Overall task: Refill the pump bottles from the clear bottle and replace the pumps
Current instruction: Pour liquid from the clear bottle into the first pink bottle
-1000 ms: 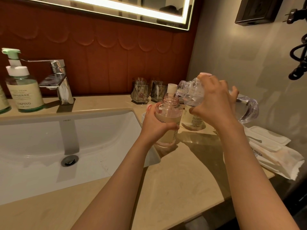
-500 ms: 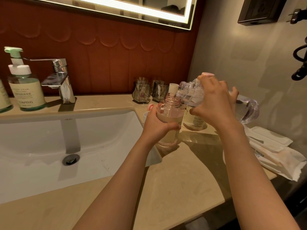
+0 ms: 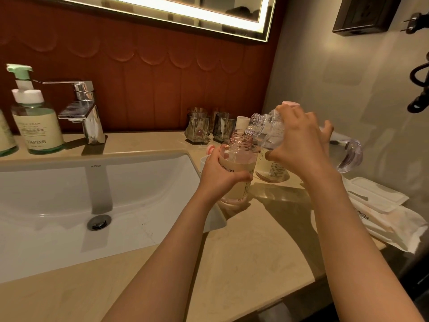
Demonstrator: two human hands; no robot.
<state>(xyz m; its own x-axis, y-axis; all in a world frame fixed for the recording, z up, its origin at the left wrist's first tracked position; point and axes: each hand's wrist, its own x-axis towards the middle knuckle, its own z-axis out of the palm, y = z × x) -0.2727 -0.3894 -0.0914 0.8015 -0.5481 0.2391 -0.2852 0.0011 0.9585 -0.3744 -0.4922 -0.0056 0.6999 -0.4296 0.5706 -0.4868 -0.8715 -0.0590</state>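
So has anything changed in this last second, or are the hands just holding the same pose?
Nothing visibly moved. The left hand still grips the pink bottle, and the right hand still holds the clear bottle tipped over its open neck.

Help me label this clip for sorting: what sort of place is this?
Probably a bathroom vanity, perhaps a hotel's: a white rectangular sink basin with a chrome lever faucet, a backlit wall mirror above, and two smoky glass tumblers by the wall.
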